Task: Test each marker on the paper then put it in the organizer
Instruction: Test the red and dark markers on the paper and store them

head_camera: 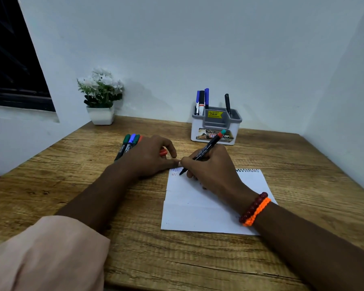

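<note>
A white spiral notepad (198,211) lies on the wooden desk (177,259). My right hand (212,166) grips a black marker (206,148) with a red and teal end. Its tip touches the pad's top left corner beside a small zigzag scribble (174,174). My left hand (149,158) rests on the desk just left of that corner, fingers curled over a small red-orange cap (163,152), thumb touching the pad's edge. Several capped markers (127,144), green, blue and orange, lie behind my left hand. The white and grey organizer (215,131) stands behind the pad, holding several pens.
A white pot of white flowers (101,114) stands at the back left against the wall. Walls close the desk at the back and right. A dark window (13,70) is at the far left. Bracelets (254,208) circle my right wrist.
</note>
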